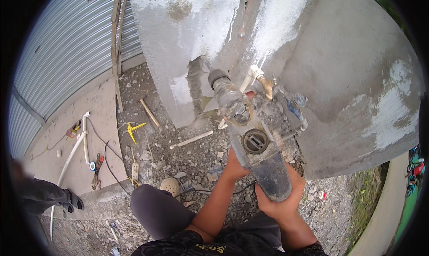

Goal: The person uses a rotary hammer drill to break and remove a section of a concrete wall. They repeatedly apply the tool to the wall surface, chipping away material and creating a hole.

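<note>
A dusty grey rotary hammer [254,142] fills the middle of the view, slanting up and left toward the wall. Its bit reaches the edge of a broken-out hole [195,84] low in the grey concrete wall [165,46]. My right hand [286,198] is wrapped round the tool's rear grip. Closer to the front, my left hand [234,167] closes on the tool from its left side, its fingers partly hidden beneath the body. Right of the tool's nose, white pipe [255,72] joins a brass valve [267,88], with a blue water meter [294,108] beyond.
Rubble covers the ground around my bent knee [154,207]. Left lie a yellow plastic piece [134,132], pliers [96,171], tape [92,165], white pipe [86,142] and a power strip [135,172] with cables. Another person's leg [47,195] shows at far left, near corrugated metal sheeting [58,64].
</note>
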Demonstrator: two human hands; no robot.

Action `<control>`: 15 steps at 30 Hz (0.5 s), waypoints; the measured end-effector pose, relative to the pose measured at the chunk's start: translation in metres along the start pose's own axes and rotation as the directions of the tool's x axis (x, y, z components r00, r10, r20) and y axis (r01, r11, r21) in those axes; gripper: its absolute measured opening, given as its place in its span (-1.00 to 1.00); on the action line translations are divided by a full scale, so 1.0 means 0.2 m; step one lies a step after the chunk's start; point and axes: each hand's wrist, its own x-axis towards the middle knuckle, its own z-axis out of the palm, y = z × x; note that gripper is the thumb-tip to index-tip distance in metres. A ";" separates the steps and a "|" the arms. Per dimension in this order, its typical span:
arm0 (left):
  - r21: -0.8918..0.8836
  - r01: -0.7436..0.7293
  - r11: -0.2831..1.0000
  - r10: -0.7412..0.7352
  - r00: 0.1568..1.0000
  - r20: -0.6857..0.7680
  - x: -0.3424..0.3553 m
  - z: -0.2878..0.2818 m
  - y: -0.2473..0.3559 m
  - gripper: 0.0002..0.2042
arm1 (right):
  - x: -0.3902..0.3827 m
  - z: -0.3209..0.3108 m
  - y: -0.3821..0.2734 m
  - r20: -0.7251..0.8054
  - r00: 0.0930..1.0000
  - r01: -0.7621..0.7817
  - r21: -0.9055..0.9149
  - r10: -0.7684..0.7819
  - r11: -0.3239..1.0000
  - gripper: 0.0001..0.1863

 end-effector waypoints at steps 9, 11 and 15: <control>-0.183 0.171 0.968 -0.170 0.985 0.018 0.02 -0.01 -0.06 -0.13 | -0.01 -0.03 0.06 0.008 1.000 0.007 -0.005 -0.007 1.000 -0.63; -0.155 0.203 0.967 -0.202 0.979 0.020 0.00 -0.02 -0.06 -0.15 | -0.01 -0.02 0.05 0.010 0.999 0.034 -0.020 -0.033 0.999 -0.61; -0.108 0.183 0.977 -0.182 0.983 0.017 -0.03 -0.06 -0.07 -0.10 | 0.00 0.00 0.02 -0.002 1.000 0.019 0.003 -0.019 1.000 -0.60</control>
